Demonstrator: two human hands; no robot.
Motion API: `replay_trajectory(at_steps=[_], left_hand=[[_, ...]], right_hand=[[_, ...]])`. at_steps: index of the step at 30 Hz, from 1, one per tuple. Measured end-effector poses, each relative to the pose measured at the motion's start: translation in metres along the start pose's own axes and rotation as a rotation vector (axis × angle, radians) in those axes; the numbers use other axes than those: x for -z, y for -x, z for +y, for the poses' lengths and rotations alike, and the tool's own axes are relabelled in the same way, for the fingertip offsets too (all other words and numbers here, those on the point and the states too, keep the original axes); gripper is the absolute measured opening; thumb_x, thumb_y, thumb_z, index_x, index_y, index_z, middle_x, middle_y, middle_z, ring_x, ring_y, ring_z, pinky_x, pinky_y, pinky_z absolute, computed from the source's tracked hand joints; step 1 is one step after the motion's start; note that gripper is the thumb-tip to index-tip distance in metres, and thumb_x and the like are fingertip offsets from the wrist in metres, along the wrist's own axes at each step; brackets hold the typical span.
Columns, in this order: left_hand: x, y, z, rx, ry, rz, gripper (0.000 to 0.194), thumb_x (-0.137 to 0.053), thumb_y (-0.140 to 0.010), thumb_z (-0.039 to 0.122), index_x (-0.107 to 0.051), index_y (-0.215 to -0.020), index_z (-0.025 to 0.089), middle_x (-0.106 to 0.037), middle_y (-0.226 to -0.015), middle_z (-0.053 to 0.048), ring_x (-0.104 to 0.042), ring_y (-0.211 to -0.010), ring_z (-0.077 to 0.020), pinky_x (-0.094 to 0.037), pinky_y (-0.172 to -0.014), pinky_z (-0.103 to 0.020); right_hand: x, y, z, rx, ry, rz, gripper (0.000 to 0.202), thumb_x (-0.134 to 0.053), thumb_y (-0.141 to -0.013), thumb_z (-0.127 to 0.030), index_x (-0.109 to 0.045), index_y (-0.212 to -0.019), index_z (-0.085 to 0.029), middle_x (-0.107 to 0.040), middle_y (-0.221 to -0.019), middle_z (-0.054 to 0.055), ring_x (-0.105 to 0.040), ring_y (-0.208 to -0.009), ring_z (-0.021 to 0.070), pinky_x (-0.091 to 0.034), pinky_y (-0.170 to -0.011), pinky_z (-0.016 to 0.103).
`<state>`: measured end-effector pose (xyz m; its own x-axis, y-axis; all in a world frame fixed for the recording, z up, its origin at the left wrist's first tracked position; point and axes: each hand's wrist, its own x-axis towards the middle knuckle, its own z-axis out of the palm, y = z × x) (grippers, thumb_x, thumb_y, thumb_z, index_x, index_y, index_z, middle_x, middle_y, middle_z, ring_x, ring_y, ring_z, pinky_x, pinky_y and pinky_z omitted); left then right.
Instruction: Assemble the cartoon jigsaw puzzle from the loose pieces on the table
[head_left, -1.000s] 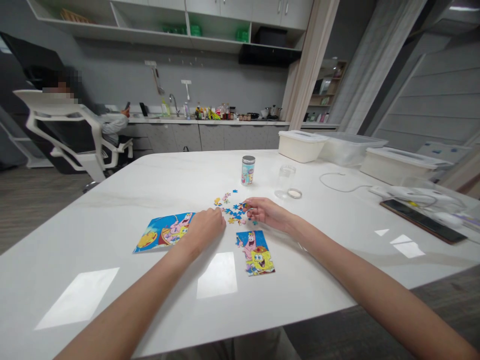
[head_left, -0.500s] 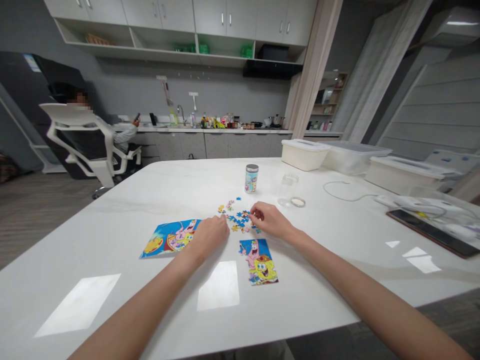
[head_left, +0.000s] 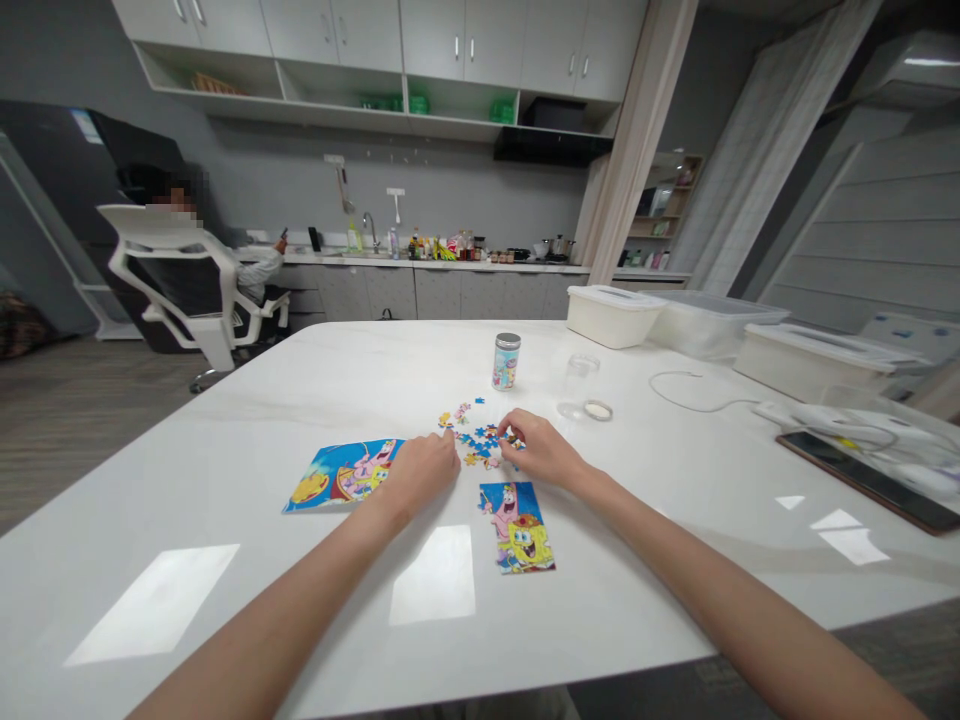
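Observation:
Loose jigsaw puzzle pieces [head_left: 480,436] lie in a small heap on the white table. At the heap's right side my right hand [head_left: 541,447] is closed, thumb and fingers pinching what looks like a puzzle piece. My left hand [head_left: 426,470] lies at the heap's left edge with its fingers curled together; what they hold, if anything, is hidden. Partly under or behind the left hand is a cartoon picture sheet [head_left: 330,478], its right end covered. Nearer to me, a joined section of puzzle [head_left: 519,530] shows a pink and a yellow figure.
A printed tin [head_left: 505,364] with a silver lid stands behind the pieces. To its right are a clear jar [head_left: 581,380] and a round lid [head_left: 598,410]. Storage boxes [head_left: 611,316], a white cable [head_left: 697,405] and a tablet [head_left: 862,480] occupy the right side. A person sits in an office chair [head_left: 176,275].
The camera view has shifted slightly. My right hand's fingers have shifted a little over the pieces, and a piece shows between them. The left hand stays in place.

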<state>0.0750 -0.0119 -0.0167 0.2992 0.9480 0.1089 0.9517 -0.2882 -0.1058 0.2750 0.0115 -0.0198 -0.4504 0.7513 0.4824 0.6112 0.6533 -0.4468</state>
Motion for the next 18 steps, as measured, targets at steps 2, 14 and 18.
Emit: replay_trajectory(at_steps=[2,14,18], left_hand=[[0.000,0.000,0.000,-0.004,-0.002,0.003,0.030,-0.033,-0.091,0.020,-0.058,-0.104,0.010,-0.067,-0.083,-0.016,-0.068,-0.082,-0.0261,-0.049,-0.068,-0.033],[0.001,0.000,0.000,-0.002,0.012,-0.009,0.031,-0.033,-0.091,0.020,-0.058,-0.107,0.010,-0.067,-0.084,-0.017,-0.068,-0.083,-0.0282,-0.049,-0.069,-0.036],[0.001,0.000,0.000,0.005,0.021,-0.020,0.031,-0.034,-0.091,0.019,-0.057,-0.108,0.010,-0.067,-0.085,-0.017,-0.068,-0.085,-0.0276,-0.049,-0.071,-0.036]], right_hand=[[0.000,0.000,0.000,0.012,-0.001,-0.005,0.010,-0.053,-0.076,-0.012,-0.056,-0.082,-0.019,-0.052,-0.075,0.000,-0.048,-0.064,0.0133,-0.039,-0.063,0.027],[-0.011,-0.004,0.007,-0.359,-0.590,0.000,0.008,-0.063,-0.069,-0.016,-0.066,-0.077,-0.017,-0.062,-0.076,0.002,-0.058,-0.068,0.0133,-0.046,-0.057,0.025],[-0.006,-0.004,0.002,-0.557,-1.049,-0.020,0.020,-0.076,-0.062,-0.020,-0.059,-0.072,-0.017,-0.061,-0.066,-0.002,-0.059,-0.060,0.0102,-0.046,-0.052,0.021]])
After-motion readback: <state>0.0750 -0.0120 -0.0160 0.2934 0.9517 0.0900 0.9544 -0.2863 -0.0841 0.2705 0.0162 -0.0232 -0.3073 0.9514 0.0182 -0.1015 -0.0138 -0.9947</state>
